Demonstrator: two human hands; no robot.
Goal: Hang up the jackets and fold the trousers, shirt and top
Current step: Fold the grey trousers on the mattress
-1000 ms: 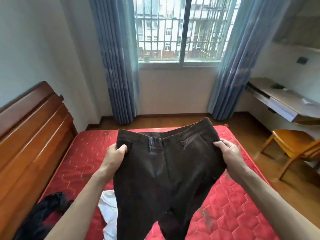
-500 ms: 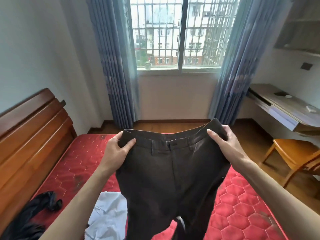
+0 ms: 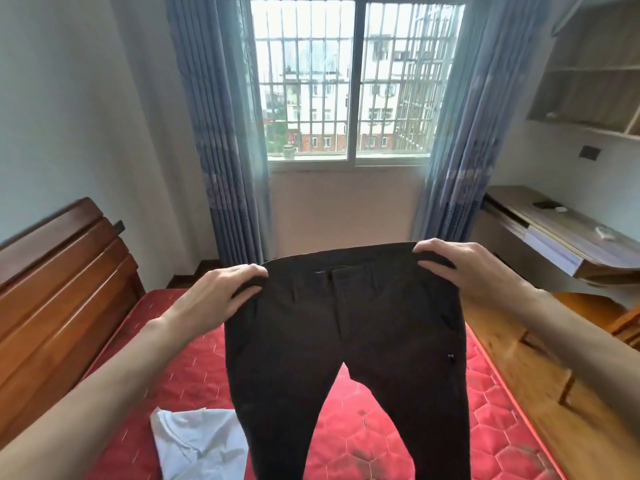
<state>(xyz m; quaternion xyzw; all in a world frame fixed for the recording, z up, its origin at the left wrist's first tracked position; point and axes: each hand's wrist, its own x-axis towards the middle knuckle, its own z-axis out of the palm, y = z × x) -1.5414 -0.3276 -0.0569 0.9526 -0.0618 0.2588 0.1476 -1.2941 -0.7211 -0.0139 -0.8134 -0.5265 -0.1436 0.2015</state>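
The dark brown trousers (image 3: 346, 341) hang in the air above the red quilted bed (image 3: 398, 420), waistband stretched wide and level, both legs dangling apart, fly and belt loops facing us. The left hand (image 3: 221, 292) pinches one waistband corner, the right hand (image 3: 460, 268) the other, fingers (image 3: 429, 247) curled over the edge. A crumpled white shirt (image 3: 197, 441) lies on the bed below.

Matt dark woven cloth for trousers (image 3: 346, 341); quilted red mattress (image 3: 485, 427) with slight sheen; glossy varnished wood headboard (image 3: 52, 289); crumpled white cloth shirt (image 3: 197, 441); smooth wood desk (image 3: 554, 233).
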